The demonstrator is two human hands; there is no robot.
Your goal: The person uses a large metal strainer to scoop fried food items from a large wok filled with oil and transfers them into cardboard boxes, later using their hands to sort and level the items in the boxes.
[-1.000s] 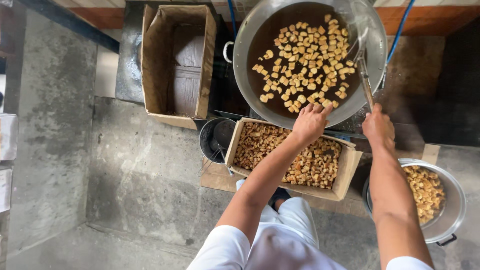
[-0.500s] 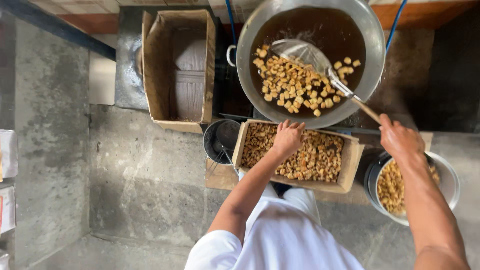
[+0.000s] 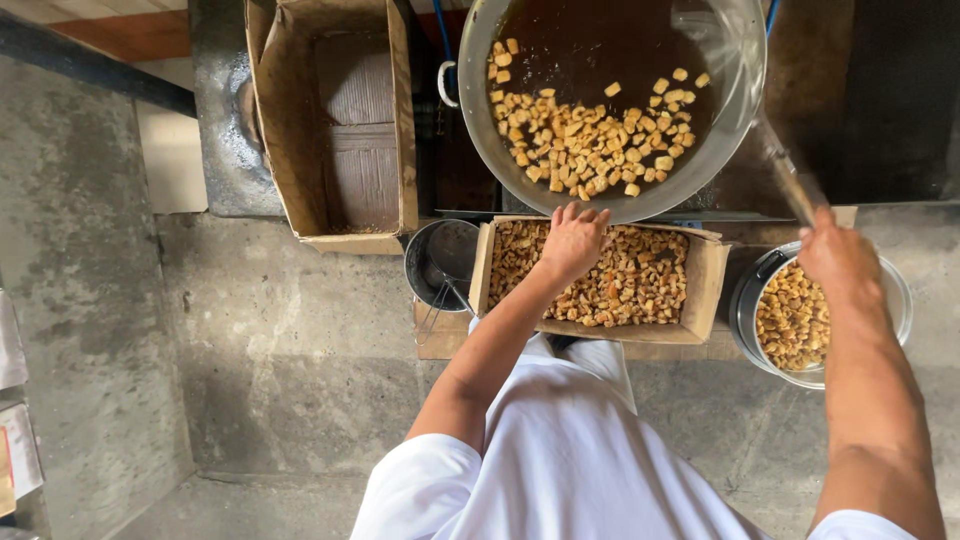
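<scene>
Head view, looking straight down. Large metal wok (image 3: 745,130) at 12 o'clock, filled with dark oil; golden fried cubes (image 3: 585,140) float massed toward its near, 6 o'clock side.

Right hand (image 3: 838,258) at 3 o'clock: fingers wrapped closed around the wooden handle (image 3: 795,190) of a utensil. The handle runs up toward 11 o'clock to the wok's rim; its working end is motion-blurred and cannot be made out.

Left hand (image 3: 570,243) at centre, fingers loosely spread and pointing to 12 o'clock. It sits over the far edge of a shallow cardboard tray (image 3: 705,290) heaped with fried pieces (image 3: 640,285), fingertips just short of the wok rim. Cannot tell whether it holds any pieces.

Tray lies directly below the wok, at its 6 o'clock. At the tray's 3 o'clock, under the right wrist, a round metal pot (image 3: 750,310) holds more fried pieces. At the tray's 9 o'clock, touching it, a small dark metal pot (image 3: 430,255) with metal tongs (image 3: 440,305) leaning out. At 11 o'clock, an open, deep cardboard box (image 3: 400,120). Concrete floor (image 3: 250,350) below.
</scene>
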